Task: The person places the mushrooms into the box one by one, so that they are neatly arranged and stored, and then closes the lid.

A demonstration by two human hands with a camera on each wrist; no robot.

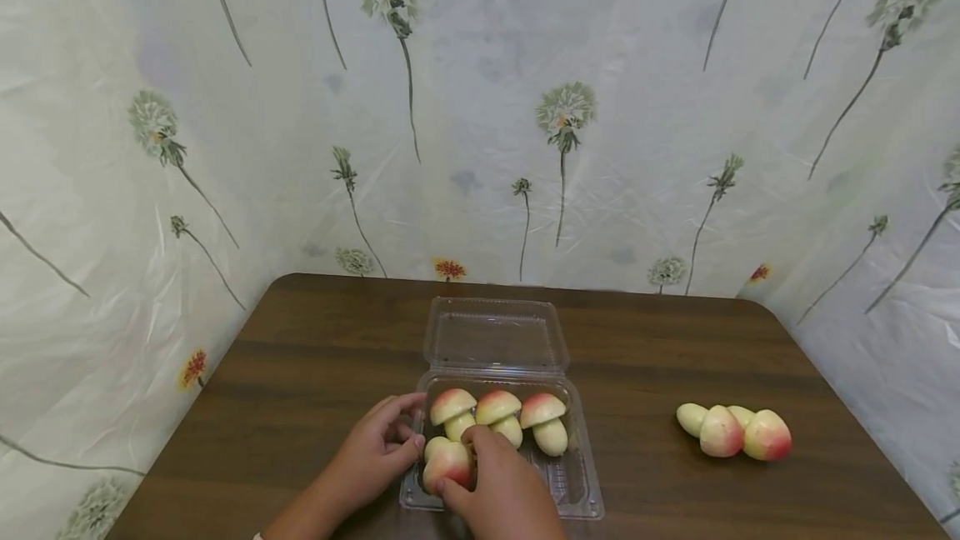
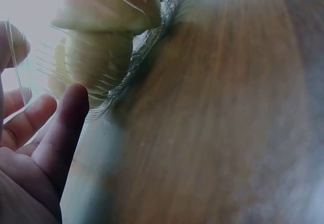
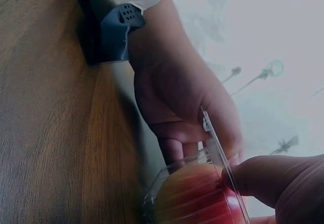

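A clear plastic clamshell box (image 1: 588, 482) lies on the table with its lid (image 1: 495, 336) folded back. Along its far side are three artificial mushrooms (image 1: 543, 411), cream with reddish caps. A fourth artificial mushroom (image 1: 447, 467) is at the near left corner, cap toward me. My right hand (image 1: 506, 486) pinches it between thumb and fingers. At the box's left edge, my left hand (image 1: 375, 444) holds the side with thumb and bent fingers. The left wrist view shows the left thumb (image 2: 71, 113) against the ribbed wall, a mushroom (image 2: 101, 52) behind it.
Two more mushrooms (image 1: 765, 436) lie side by side on the right of the brown wooden table (image 1: 322, 340). A floral-patterned sheet (image 1: 480, 107) hangs behind the table's far edge and along both sides.
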